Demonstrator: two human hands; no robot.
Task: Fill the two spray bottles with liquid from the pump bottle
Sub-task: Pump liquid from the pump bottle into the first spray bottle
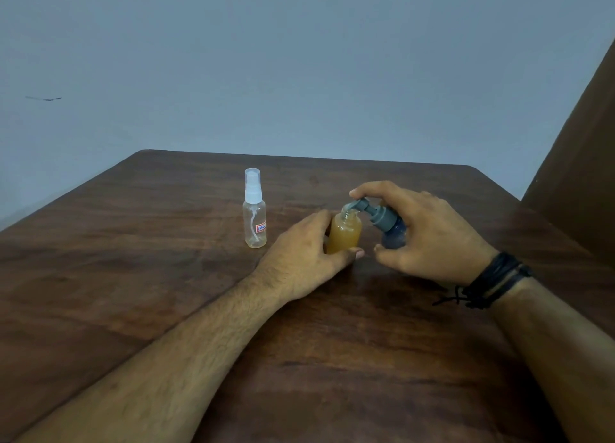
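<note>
Near the middle of the wooden table [139,309], the left hand [299,259] curls its fingers and thumb around an uncapped spray bottle [344,234] full of amber liquid, holding it upright on the surface. Just beside it, the right hand [429,233] grips a blue pump bottle [389,224], tilted so its grey spout sits over the open neck, with a fingertip pressing on the pump head. The second spray bottle [255,209], clear, capped and looking empty, stands upright towards the far edge, left of the hands.
</note>
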